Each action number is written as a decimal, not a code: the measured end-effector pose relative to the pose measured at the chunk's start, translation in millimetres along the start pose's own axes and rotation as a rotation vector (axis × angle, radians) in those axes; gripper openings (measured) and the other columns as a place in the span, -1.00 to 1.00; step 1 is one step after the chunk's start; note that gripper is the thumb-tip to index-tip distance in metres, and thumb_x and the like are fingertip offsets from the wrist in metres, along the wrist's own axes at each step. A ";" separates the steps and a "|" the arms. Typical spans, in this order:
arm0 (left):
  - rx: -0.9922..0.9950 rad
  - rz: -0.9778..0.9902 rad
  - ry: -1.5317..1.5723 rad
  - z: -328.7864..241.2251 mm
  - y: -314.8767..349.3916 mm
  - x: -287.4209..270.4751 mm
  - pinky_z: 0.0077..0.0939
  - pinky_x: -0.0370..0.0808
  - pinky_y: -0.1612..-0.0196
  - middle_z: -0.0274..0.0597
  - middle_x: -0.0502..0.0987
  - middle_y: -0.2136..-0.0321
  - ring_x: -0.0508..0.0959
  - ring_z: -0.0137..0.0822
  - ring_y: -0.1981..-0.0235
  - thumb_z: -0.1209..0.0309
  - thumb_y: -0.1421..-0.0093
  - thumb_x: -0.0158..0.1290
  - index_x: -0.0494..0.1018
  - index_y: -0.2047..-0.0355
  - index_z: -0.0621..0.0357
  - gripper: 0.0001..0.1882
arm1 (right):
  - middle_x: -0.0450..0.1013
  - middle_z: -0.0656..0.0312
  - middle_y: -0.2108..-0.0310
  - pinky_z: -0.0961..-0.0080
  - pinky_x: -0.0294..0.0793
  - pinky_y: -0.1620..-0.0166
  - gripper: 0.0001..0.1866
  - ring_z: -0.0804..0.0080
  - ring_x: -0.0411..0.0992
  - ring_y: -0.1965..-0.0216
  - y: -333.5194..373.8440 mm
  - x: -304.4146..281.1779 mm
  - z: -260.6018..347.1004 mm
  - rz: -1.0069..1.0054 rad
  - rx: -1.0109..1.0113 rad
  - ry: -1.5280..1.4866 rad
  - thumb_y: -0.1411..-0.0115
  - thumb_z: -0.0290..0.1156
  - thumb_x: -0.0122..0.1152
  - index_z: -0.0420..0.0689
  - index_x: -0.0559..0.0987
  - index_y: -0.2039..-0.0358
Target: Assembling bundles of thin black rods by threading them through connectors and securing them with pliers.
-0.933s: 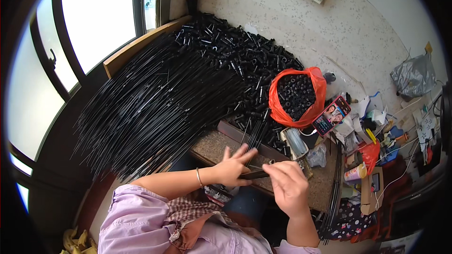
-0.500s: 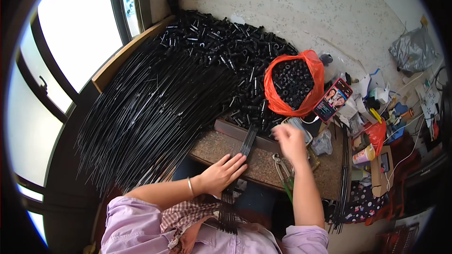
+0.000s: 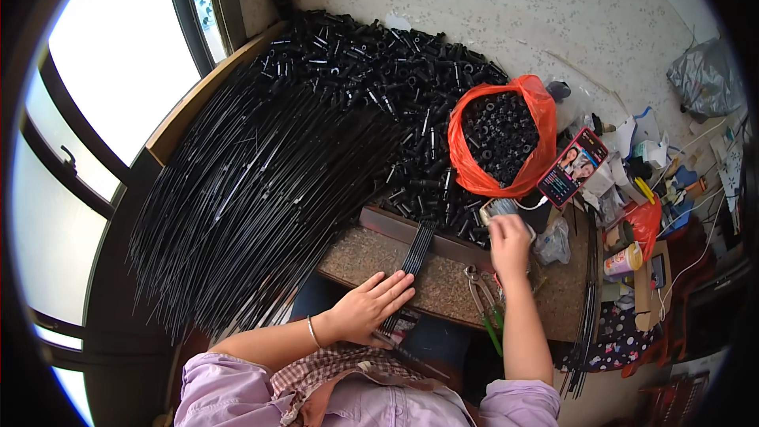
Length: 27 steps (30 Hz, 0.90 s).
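My left hand [image 3: 371,304] lies flat with its fingers stretched out, pressing on a row of thin black rods [image 3: 419,247]. The rods lie side by side across the table's front edge, and their far ends reach a dark metal bar [image 3: 455,247]. To the right, my right hand [image 3: 510,249] is closed at the near side of a small open container [image 3: 488,212]. Something grey and bristly-looking [image 3: 504,206] shows just beyond its fingertips; what the fingers hold cannot be made out. Pliers with green handles [image 3: 484,304] lie left of the right forearm.
Long black rods [image 3: 245,190] heap on the left, with black tubular parts [image 3: 379,71] behind them. A red plastic bag [image 3: 466,166] holds small black pieces. Beside it stand a lit phone [image 3: 573,166] and a clear plastic bag [image 3: 553,241]. Clutter fills the right side.
My right hand has moved right, from beside the bar to the small container. The left hand stays on the rods, whose near ends have dropped from view in front of the lap.
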<state>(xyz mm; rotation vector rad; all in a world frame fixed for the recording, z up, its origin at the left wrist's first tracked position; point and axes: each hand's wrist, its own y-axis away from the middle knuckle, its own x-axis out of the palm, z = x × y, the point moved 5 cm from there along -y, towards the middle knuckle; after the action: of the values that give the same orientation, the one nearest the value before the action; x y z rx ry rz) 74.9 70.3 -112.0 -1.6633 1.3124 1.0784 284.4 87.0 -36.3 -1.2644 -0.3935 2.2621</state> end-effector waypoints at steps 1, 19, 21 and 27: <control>-0.006 -0.008 -0.017 2.6 -1.4 1.2 -0.34 -0.14 -0.03 -0.03 -0.11 -0.01 -0.11 -0.20 -0.06 0.33 0.37 -0.04 -0.11 0.02 0.27 -0.16 | 0.31 0.10 0.58 0.50 0.25 0.39 -0.93 0.23 0.29 0.49 2.0 15.3 4.0 0.079 -0.048 -0.126 0.15 -0.54 -0.04 -0.26 0.39 0.60; -0.005 0.041 -0.099 12.5 -12.7 2.6 -0.35 -0.11 -0.02 -0.05 -0.09 -0.01 -0.08 -0.22 -0.05 0.37 0.31 -0.10 -0.08 0.03 0.27 -0.25 | 0.28 0.14 0.60 0.48 0.23 0.40 -0.93 0.23 0.27 0.47 -2.4 56.6 -9.2 0.106 0.000 -0.245 0.13 -0.50 -0.03 -0.23 0.40 0.63; 0.003 0.048 -0.126 11.0 -12.6 3.0 -0.36 -0.11 -0.02 -0.04 -0.10 -0.01 -0.08 -0.22 -0.05 0.37 0.27 -0.12 -0.08 0.03 0.28 -0.28 | 0.28 0.13 0.60 0.47 0.26 0.42 -0.93 0.23 0.28 0.50 4.7 64.2 -1.7 0.264 -0.084 -0.167 0.13 -0.53 -0.05 -0.22 0.41 0.57; -0.033 -0.004 -0.045 16.2 -15.0 -1.2 -0.36 -0.10 -0.03 -0.07 -0.11 -0.02 -0.11 -0.24 -0.06 0.24 0.46 0.08 -0.10 0.02 0.26 -0.05 | 0.26 0.13 0.62 0.45 0.28 0.46 -0.91 0.21 0.29 0.53 0.3 64.8 1.1 0.326 -0.089 -0.071 0.14 -0.57 -0.07 -0.21 0.42 0.56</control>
<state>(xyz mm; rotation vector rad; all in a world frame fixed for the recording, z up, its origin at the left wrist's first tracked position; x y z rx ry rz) 86.8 88.6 -116.1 -1.6557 1.2682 1.1341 255.3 123.4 -81.4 -1.3799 -0.3364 2.5924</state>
